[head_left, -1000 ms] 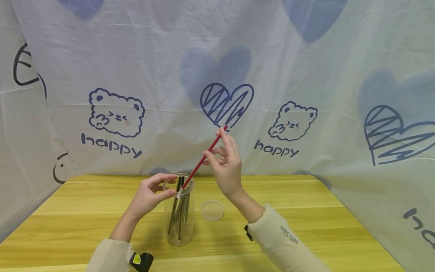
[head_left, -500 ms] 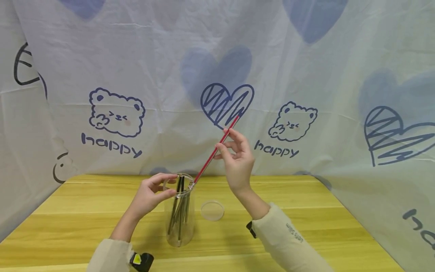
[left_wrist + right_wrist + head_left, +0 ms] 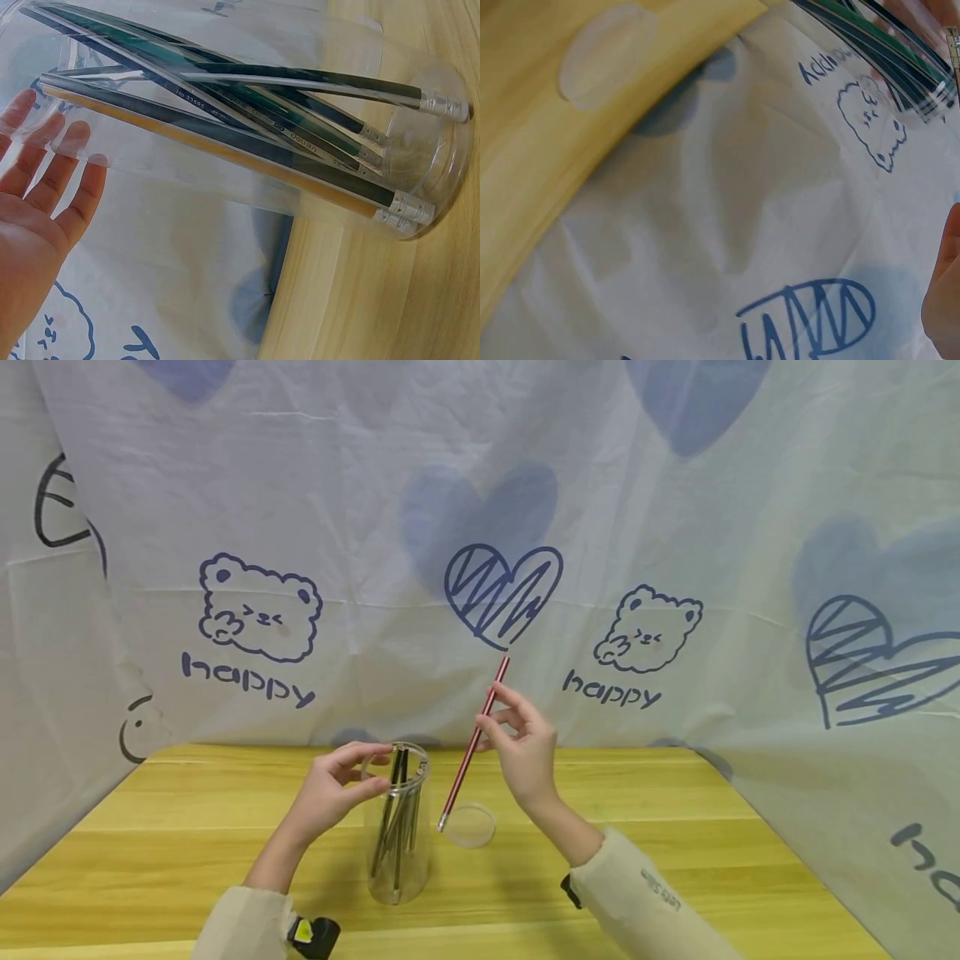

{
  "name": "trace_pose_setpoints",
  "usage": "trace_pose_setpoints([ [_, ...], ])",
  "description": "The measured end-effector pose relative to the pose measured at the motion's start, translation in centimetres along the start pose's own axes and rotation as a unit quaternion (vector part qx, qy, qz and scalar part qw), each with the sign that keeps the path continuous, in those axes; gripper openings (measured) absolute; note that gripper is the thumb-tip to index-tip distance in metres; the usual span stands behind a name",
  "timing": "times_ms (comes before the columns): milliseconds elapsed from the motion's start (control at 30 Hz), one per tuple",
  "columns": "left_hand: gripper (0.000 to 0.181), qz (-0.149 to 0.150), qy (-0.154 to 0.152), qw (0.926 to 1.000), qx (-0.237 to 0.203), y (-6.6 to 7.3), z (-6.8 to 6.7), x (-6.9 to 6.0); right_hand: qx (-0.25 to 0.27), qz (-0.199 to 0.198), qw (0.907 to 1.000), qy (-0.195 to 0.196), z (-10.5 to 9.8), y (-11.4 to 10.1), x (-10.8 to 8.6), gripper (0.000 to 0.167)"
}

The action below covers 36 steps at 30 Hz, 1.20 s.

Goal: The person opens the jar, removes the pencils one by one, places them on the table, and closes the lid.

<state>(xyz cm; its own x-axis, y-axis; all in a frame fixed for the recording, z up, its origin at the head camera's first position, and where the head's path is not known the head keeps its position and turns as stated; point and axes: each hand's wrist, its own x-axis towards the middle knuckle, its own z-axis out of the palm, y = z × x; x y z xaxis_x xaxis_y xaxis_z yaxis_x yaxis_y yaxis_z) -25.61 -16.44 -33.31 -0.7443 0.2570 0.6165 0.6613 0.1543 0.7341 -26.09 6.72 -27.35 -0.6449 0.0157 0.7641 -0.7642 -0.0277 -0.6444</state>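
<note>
A red pencil (image 3: 467, 760) slants in the air to the right of the jar, its metal eraser end down. My right hand (image 3: 527, 753) pinches its upper half between thumb and fingers. Around the rim of a tall transparent jar (image 3: 420, 852) curls my left hand (image 3: 332, 793), steadying it upright on the table. Several dark pencils (image 3: 292, 146) lean inside, eraser ends at the bottom, in the left wrist view; a yellowish one (image 3: 225, 154) shows among them. Only part of my right hand (image 3: 946, 292) appears in the right wrist view.
A clear round lid (image 3: 474, 827) lies on the wooden table (image 3: 637, 852), just right of the jar and behind the red pencil's lower end. A pale printed cloth (image 3: 360, 635) hangs behind the table's far edge.
The red pencil has come up out of the jar's mouth and swung right, its lower end now lower and outside the jar. My left hand has stayed at the rim.
</note>
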Motion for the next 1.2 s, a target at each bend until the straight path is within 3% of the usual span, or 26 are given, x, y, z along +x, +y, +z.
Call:
trace_pose_setpoints([
  [400,0.035,-0.002,-0.002,1.0,0.0,0.0,0.0,0.0,0.023,0.063,0.9976,-0.018,-0.7,1.5,-1.5,0.039],
  [600,0.035,-0.001,-0.002,1.0,-0.004,0.0,0.0,0.0,0.021,0.112,0.9916,-0.062,-0.8,2.3,-2.4,0.039],
  [767,0.035,0.002,-0.002,1.0,-0.005,0.0,0.1,0.0,0.021,0.161,0.9822,-0.094,-0.9,3.0,-3.3,0.038],
  [1000,0.035,0.001,0.0,1.0,-0.004,0.0,0.1,-0.1,0.033,0.25,0.9593,-0.126,-0.8,3.6,-4.7,0.039],
  [1200,0.036,0.003,0.002,1.0,-0.004,0.0,0.1,-0.1,0.034,0.288,0.9458,-0.147,-0.6,3.9,-5.7,0.04],
])
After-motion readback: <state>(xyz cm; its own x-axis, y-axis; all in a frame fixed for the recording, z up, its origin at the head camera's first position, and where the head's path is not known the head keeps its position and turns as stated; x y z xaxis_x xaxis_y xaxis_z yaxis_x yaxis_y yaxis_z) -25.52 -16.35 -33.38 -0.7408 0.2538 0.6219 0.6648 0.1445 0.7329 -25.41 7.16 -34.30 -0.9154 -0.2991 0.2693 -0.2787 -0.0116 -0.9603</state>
